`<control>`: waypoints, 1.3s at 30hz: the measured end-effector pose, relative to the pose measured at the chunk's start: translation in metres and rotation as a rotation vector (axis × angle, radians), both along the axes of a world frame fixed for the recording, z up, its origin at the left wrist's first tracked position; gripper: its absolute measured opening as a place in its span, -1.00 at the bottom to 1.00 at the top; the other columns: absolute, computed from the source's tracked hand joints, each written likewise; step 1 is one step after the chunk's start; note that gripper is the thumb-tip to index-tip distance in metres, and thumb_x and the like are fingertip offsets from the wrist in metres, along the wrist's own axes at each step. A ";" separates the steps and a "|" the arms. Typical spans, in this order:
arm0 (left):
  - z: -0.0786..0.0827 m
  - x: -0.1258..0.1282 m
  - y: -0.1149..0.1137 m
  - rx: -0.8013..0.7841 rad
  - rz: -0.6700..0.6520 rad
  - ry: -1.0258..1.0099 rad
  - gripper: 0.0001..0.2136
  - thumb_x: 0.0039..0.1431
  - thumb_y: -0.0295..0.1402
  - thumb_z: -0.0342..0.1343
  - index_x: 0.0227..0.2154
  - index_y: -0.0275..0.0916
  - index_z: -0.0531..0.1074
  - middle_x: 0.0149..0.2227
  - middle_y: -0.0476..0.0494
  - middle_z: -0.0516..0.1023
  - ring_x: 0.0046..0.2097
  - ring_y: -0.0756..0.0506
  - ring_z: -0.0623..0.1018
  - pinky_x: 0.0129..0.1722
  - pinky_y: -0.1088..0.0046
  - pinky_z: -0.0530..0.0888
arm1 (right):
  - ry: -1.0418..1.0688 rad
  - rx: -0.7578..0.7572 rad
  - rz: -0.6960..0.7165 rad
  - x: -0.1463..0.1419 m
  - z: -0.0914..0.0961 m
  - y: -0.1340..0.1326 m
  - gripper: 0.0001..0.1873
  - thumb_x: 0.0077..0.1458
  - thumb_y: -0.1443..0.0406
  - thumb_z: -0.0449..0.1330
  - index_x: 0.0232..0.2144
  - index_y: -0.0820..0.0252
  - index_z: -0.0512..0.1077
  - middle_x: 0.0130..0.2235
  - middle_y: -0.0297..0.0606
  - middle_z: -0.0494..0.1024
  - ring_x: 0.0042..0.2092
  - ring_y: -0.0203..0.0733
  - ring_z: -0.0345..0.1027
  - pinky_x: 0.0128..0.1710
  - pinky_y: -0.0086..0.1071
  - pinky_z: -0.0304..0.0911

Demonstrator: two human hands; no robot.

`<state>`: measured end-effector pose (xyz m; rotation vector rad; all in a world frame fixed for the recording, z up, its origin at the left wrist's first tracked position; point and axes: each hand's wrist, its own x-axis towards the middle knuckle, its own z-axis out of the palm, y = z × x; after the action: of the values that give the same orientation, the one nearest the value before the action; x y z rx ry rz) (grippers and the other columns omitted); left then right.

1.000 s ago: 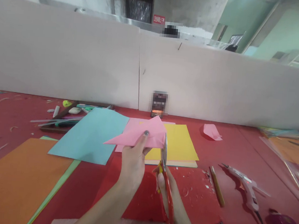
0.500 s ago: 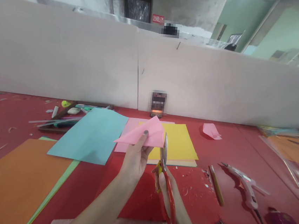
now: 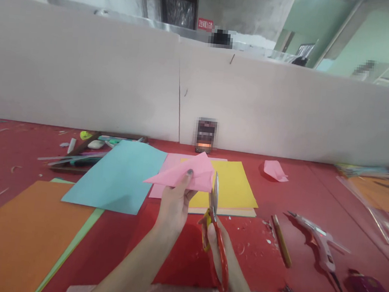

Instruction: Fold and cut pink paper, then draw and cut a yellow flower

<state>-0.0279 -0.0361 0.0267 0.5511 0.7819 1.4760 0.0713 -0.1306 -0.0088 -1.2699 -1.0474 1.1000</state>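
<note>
The left hand (image 3: 176, 201) pinches the folded paper (image 3: 201, 174) above the surface (image 3: 314, 189), thumb on top, apparently to hold layers together and leave the right edge exposed. The right hand (image 3: 225, 241) grips the scissors (image 3: 214, 198), blades beside that edge; contact cannot be confirmed.

Orange paper (image 3: 17, 230): cut off, left edge. Tray (image 3: 86, 145): partly hidden by blue paper (image 3: 119, 175). Right hand (image 3: 212, 234): partly behind scissors (image 3: 223, 266).

I see a wedge-shaped piece of folded pink paper (image 3: 200, 174) held raised, long tip leftward; metal scissors with red-and-yellow handles (image 3: 214, 205) point upward at its right edge.
</note>
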 end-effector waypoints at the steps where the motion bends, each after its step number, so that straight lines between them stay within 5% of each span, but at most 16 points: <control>1: 0.000 0.000 0.000 0.005 0.002 0.004 -0.77 -0.05 -0.40 0.24 -0.26 -0.30 0.48 -0.20 -0.16 0.55 -0.25 -0.02 0.55 -0.22 0.49 0.53 | -0.002 -0.002 0.007 0.000 0.000 0.000 -0.66 0.05 0.00 0.06 -0.40 0.13 0.39 -0.44 -0.26 0.41 -0.39 -0.20 0.28 -0.38 -0.35 0.21; 21: 0.015 0.004 -0.012 -0.009 0.097 0.140 -0.72 -0.10 -0.37 0.26 -0.25 -0.28 0.48 -0.14 -0.18 0.53 -0.06 -0.15 0.49 -0.10 0.31 0.49 | -0.030 -0.032 -0.019 -0.007 -0.024 -0.003 -0.66 0.09 0.02 0.03 -0.33 0.14 0.36 -0.43 -0.29 0.33 -0.37 -0.23 0.22 -0.38 -0.43 0.19; 29: 0.016 0.005 -0.015 -0.003 0.111 0.163 -0.73 -0.08 -0.34 0.25 -0.26 -0.27 0.49 -0.15 -0.19 0.53 -0.05 -0.15 0.48 -0.08 0.28 0.47 | -0.014 -0.074 0.036 -0.006 -0.009 0.001 -0.65 0.09 0.01 0.01 -0.40 0.18 0.29 -0.55 -0.44 0.15 -0.53 -0.37 -0.01 -0.55 -0.51 0.01; 39: 0.018 0.006 -0.015 -0.022 0.137 0.132 -0.76 -0.10 -0.37 0.26 -0.29 -0.28 0.50 -0.20 -0.18 0.55 -0.10 -0.14 0.52 -0.06 0.27 0.47 | -0.095 -0.078 0.042 -0.004 -0.006 0.001 -0.66 0.08 0.03 0.03 -0.47 0.19 0.24 -0.54 -0.44 0.16 -0.51 -0.37 0.02 -0.56 -0.51 0.01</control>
<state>-0.0221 -0.0515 0.0444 0.5925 0.9542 1.5663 0.0671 -0.1297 -0.0150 -1.3793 -1.1153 1.1308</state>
